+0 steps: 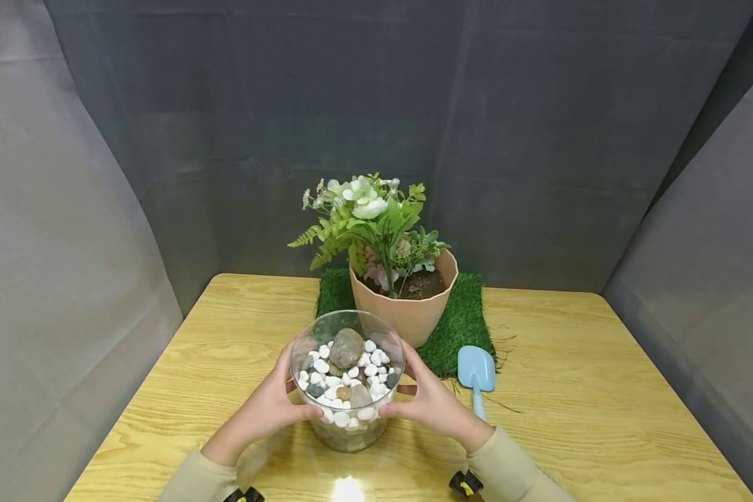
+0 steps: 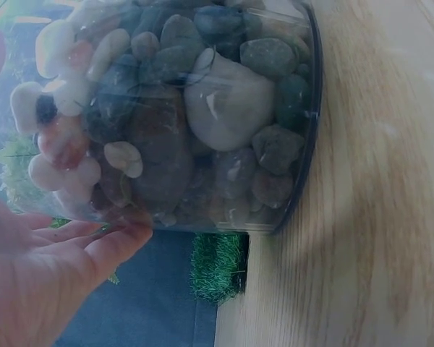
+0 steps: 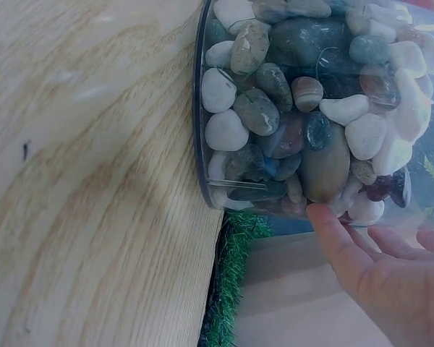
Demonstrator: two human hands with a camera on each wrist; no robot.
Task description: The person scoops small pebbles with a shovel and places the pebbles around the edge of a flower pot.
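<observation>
A clear glass jar stands upright near the front of the table, its base right at the wood in both wrist views. White pebbles lie on top inside it, with a large grey-brown stone among them. Darker stones fill the lower part. From the left side, my left hand holds the jar, thumb in front and fingers round the side. My right hand grips the opposite side the same way, fingertips against the glass in the right wrist view.
Behind the jar, a peach flowerpot with soil, white flowers and green leaves stands on a square of artificial grass. A light blue trowel lies to the right on the wooden table. Dark cloth hangs behind.
</observation>
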